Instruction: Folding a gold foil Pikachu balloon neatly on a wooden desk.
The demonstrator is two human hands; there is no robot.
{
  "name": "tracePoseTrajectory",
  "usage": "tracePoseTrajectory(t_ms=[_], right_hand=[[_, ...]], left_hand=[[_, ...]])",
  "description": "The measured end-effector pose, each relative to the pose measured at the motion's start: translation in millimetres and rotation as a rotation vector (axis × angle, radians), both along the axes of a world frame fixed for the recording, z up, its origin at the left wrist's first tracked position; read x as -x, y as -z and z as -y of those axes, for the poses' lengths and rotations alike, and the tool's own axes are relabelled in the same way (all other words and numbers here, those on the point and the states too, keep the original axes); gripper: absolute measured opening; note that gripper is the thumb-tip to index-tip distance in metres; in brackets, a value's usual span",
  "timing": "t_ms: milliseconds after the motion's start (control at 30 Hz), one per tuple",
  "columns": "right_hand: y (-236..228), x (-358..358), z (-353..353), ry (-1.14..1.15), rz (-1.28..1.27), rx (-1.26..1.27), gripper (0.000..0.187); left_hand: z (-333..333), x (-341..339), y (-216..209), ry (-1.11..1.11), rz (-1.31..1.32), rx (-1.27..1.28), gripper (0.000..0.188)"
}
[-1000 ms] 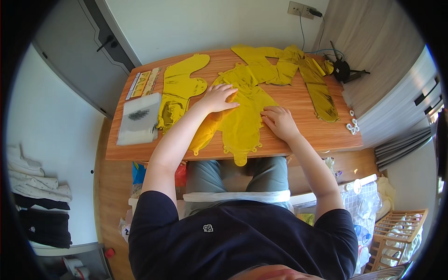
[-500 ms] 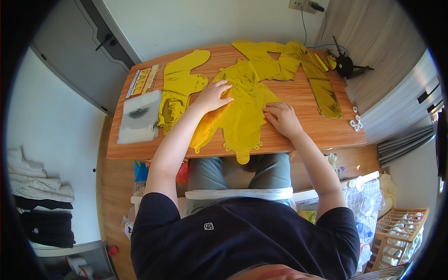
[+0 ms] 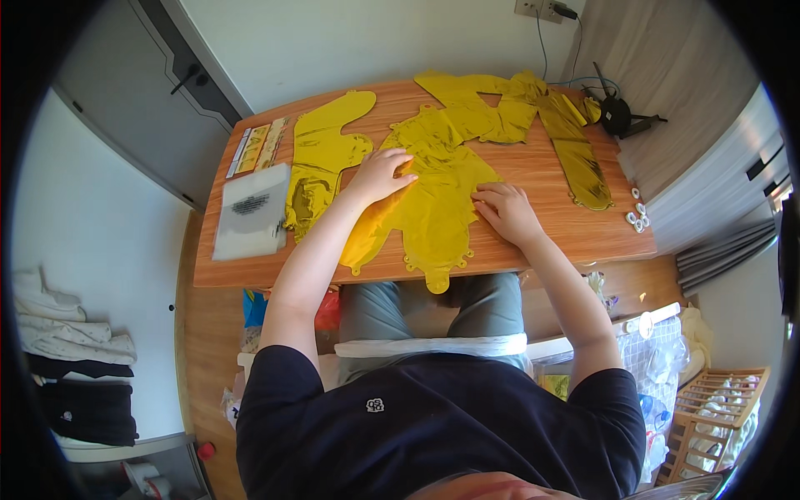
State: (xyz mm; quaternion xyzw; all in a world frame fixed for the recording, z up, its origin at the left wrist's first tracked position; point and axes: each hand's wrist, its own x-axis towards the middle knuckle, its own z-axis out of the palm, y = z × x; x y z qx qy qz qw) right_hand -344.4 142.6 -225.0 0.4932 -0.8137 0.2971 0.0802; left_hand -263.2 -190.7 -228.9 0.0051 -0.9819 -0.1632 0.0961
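A: How does each grip sit?

B: The left grip (image 3: pixel 381 177) rests at the upper left of the middle foil piece (image 3: pixel 437 221), thumb and fingers parted around the top of an orange-tinted flap (image 3: pixel 367 233). The right grip (image 3: pixel 507 210) has its fingertips at that piece's right edge. Whether either one pinches foil can't be told from above.

A: And the middle piece itself?

B: It lies on the worktop (image 3: pixel 583 237), gold and creased across its top, its lower tab (image 3: pixel 437 283) poking past the front edge.

A: What makes for good handling?

B: Probably light, flat fingertips, one side steadied while the other moves; thin foil likely creases or tears under nails.

A: What surrounds it?

B: To its left, a boot-shaped foil piece (image 3: pixel 329 150), then a clear bag (image 3: pixel 242 233); to its right, a foil strip (image 3: pixel 577 158) and white rolls (image 3: pixel 638 220).
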Motion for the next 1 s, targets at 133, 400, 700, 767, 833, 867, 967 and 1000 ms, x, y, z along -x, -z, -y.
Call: tracePoseTrajectory(t_ms=[133,400,700,767,833,867,967,1000], right_hand=[[0.1,-0.2,-1.1,0.006,0.000,-0.006,0.022],[-1.2,-1.2,1.9,-0.002,0.027,-0.030,0.024],[4.8,4.0,2.4,0.008,-0.027,-0.008,0.022],[6.2,4.1,1.7,0.015,-0.020,-0.015,0.022],[6.3,4.3,0.9,0.028,-0.015,-0.021,0.022],[6.4,4.4,0.5,0.029,-0.020,-0.020,0.021],[2.7,1.6,4.6,0.015,-0.027,-0.014,0.021],[2.6,2.0,5.2,0.009,-0.033,-0.013,0.021]], left_hand=[[-1.0,0.3,-3.2,0.014,-0.001,-0.031,0.060],[6.4,1.3,-11.9,-0.012,-0.092,-0.244,0.048],[-12.5,2.7,-9.3,-0.014,-0.065,-0.184,0.054],[-21.5,1.3,-4.6,-0.049,-0.055,0.061,0.069],[-26.4,0.3,-2.6,-0.038,-0.007,0.071,0.073],[-28.4,1.0,-2.1,-0.035,0.037,0.084,0.077],[-20.7,-2.6,3.2,-0.009,-0.004,0.049,0.078],[-19.2,-2.7,2.0,-0.009,-0.003,0.047,0.078]])
